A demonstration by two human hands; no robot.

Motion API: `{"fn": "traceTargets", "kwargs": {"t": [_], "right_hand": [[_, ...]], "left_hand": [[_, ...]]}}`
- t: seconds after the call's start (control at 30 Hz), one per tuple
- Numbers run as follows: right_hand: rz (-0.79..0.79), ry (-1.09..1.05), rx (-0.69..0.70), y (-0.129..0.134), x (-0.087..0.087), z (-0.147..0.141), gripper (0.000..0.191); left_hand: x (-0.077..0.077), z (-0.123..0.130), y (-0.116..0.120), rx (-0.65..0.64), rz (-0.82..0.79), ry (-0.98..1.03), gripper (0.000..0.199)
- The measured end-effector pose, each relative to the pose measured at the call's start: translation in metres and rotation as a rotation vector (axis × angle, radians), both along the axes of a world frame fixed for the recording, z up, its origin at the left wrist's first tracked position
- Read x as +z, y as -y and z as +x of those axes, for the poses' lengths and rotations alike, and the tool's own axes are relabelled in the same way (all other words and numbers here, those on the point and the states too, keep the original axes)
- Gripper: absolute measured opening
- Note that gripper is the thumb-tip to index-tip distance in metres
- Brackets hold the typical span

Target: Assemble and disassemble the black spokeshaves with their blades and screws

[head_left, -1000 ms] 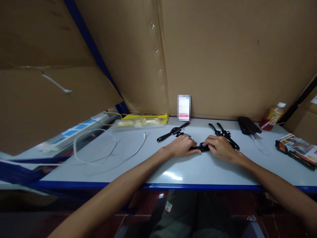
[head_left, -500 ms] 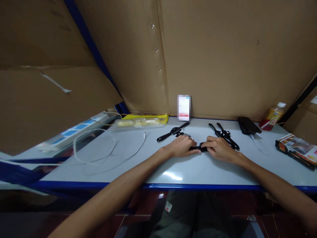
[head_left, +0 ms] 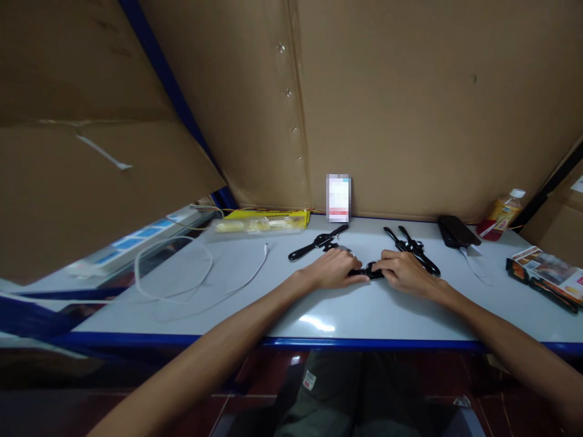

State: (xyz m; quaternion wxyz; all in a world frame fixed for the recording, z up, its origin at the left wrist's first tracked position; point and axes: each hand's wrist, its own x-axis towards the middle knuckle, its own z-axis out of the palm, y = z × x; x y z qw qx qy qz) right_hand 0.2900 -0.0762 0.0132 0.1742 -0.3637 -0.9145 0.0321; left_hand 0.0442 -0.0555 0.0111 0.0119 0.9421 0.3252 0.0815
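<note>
Between my hands lies a black two-handled tool (head_left: 374, 272), low on the grey-white table. My left hand (head_left: 334, 268) is closed around its left end. The fingers of my right hand (head_left: 399, 272) are bent over its middle and right part, which they partly hide. Behind my left hand, a similar black tool (head_left: 321, 240) lies slantwise. More black tools (head_left: 413, 247) lie side by side just behind my right hand.
A lit phone (head_left: 338, 198) stands against the cardboard. Yellow packaging (head_left: 273, 221), a white cable (head_left: 212, 261) and a power strip (head_left: 136, 240) are at left. At right are a dark device (head_left: 458, 231), a bottle (head_left: 503, 212) and a printed package (head_left: 553, 270) with black pieces.
</note>
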Motion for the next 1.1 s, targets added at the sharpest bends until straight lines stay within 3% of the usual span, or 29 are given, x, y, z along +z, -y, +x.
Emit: {"fn": "traceTargets", "kwargs": {"t": [0.2,0.43,0.63,0.87,1.1], "right_hand": [[0.019,0.0,-0.104,-0.0003,0.0028,-0.0011,0.036],[0.016,-0.02,-0.095,-0.0005,0.0028,0.0,0.038],[0.008,-0.054,-0.083,0.0028,0.0007,-0.0065,0.026],[-0.063,-0.067,0.003,0.0036,-0.0035,-0.006,0.037],[-0.027,-0.091,-0.034,0.0022,-0.0037,-0.0062,0.028]], "left_hand": [[-0.0003,0.0002,-0.0007,-0.005,0.008,0.0,0.055],[0.0007,-0.0005,-0.0002,0.006,0.014,-0.018,0.054],[-0.0025,-0.0014,-0.002,-0.015,0.016,0.021,0.057],[-0.0008,-0.0011,-0.0016,-0.008,0.011,0.001,0.053],[-0.0029,-0.0016,-0.0019,-0.021,0.006,0.047,0.057]]}}
